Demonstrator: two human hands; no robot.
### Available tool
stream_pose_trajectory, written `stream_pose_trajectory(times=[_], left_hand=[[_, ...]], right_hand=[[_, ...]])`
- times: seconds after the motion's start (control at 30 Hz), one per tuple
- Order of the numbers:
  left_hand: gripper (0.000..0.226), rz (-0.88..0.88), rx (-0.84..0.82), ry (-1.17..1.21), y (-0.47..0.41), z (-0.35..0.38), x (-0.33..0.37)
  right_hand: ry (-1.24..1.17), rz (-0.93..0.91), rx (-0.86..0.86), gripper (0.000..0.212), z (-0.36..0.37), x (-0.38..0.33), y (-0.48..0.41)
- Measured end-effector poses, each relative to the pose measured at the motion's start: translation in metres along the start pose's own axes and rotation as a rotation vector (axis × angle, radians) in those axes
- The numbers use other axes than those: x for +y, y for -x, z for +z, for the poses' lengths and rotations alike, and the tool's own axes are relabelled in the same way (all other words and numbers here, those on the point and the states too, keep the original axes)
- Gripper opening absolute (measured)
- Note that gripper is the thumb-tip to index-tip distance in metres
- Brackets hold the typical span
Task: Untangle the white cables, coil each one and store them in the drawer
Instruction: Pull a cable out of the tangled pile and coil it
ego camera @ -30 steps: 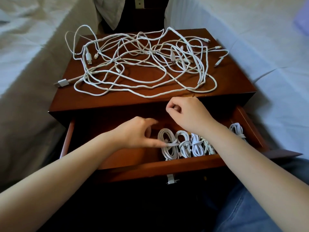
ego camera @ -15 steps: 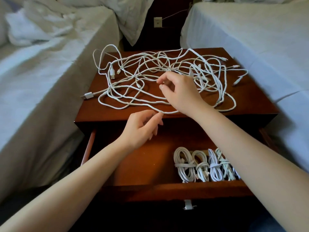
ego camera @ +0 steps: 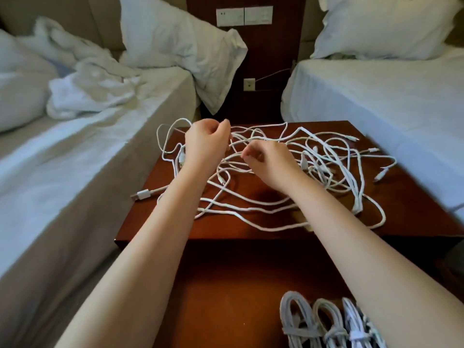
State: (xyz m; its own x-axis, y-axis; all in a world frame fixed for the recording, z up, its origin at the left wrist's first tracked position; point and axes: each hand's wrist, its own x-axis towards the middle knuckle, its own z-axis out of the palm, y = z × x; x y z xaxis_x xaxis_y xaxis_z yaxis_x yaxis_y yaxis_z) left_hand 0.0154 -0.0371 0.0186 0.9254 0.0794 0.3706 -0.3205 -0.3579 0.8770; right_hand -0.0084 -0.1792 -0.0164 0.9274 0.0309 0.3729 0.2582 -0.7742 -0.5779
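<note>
Under my left hand (ego camera: 206,146) and right hand (ego camera: 271,164) I see cables (ego camera: 334,156) of smooth white plastic, slightly matt. The top (ego camera: 414,209) beneath them is glossy reddish wood. Nearer me than my hands, the coils (ego camera: 298,320) look woven and rougher. Left of my left hand, the sheet (ego camera: 75,151) is crumpled matt cloth.

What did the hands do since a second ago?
The left hand and the right hand moved from the drawer up to the nightstand top, where each now seems to pinch strands of the tangled white cables. The coiled cables stayed in the drawer, and the tangle stayed on top.
</note>
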Motion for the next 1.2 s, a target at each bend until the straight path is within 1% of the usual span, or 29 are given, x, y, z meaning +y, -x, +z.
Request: stream_pose_trajectory(times=[0.1,0.17,0.2,0.3,0.33,0.4,0.47,0.5,0.6,0.7,0.77,0.83,0.87,0.93,1.0,1.1,1.13,1.2], left_hand=[[0.035,-0.04,-0.033,-0.089,-0.009,0.001,-0.017],[0.035,-0.024,-0.059,-0.151,-0.01,-0.001,-0.029],[0.033,-0.013,-0.083,-0.181,-0.01,-0.004,-0.033],[0.025,0.019,-0.162,-0.267,-0.009,-0.011,-0.042],[0.022,0.031,-0.173,-0.297,-0.008,-0.013,-0.045],[0.016,0.037,-0.195,-0.352,-0.007,-0.015,-0.052],[0.011,0.039,-0.252,-0.38,-0.006,-0.017,-0.057],[0.01,0.047,-0.29,-0.389,-0.006,-0.019,-0.058],[0.019,0.073,-0.421,-0.377,-0.005,-0.024,-0.053],[0.013,0.1,-0.501,-0.367,-0.004,-0.027,-0.048],[0.011,0.138,-0.547,-0.436,-0.004,-0.027,-0.047],[0.014,0.183,-0.569,-0.506,-0.002,-0.025,-0.046],[0.016,0.211,-0.55,-0.509,-0.001,-0.024,-0.044],[0.019,0.267,-0.461,-0.467,0.0,-0.021,-0.041],[0.019,0.306,-0.386,-0.425,0.002,-0.021,-0.037],[0.019,0.351,-0.402,-0.41,0.004,-0.02,-0.031],[0.019,0.365,-0.418,-0.422,0.006,-0.018,-0.03],[0.017,0.38,-0.415,-0.458,0.006,-0.016,-0.032]], right_hand=[[-0.016,-0.029,-0.05,0.012,0.003,0.001,-0.007],[-0.02,-0.038,-0.126,0.009,0.005,-0.001,-0.007],[0.007,-0.037,-0.167,0.012,0.007,-0.001,-0.006],[0.236,-0.028,-0.237,0.033,0.016,0.003,0.0],[0.302,-0.021,-0.243,0.036,0.02,0.006,0.002],[0.339,-0.024,-0.193,0.029,0.025,0.01,0.004],[0.337,-0.052,-0.073,0.017,0.026,0.009,0.006],[0.337,-0.075,0.0,0.014,0.025,0.008,0.006],[0.312,-0.135,0.226,0.012,0.018,0.003,0.006],[0.309,-0.125,0.416,0.012,0.01,0.009,0.004],[0.292,-0.079,0.503,0.013,0.006,0.016,0.002],[0.259,-0.055,0.536,0.014,0.003,0.02,0.001],[0.248,-0.059,0.536,0.014,0.002,0.02,0.001],[0.223,-0.095,0.527,0.014,-0.002,0.02,0.001],[0.205,-0.146,0.491,0.021,-0.006,0.019,0.001],[0.209,-0.234,0.423,0.039,-0.01,0.016,0.0],[0.206,-0.261,0.413,0.042,-0.009,0.014,0.0],[0.189,-0.314,0.402,0.038,-0.005,0.009,0.001]])
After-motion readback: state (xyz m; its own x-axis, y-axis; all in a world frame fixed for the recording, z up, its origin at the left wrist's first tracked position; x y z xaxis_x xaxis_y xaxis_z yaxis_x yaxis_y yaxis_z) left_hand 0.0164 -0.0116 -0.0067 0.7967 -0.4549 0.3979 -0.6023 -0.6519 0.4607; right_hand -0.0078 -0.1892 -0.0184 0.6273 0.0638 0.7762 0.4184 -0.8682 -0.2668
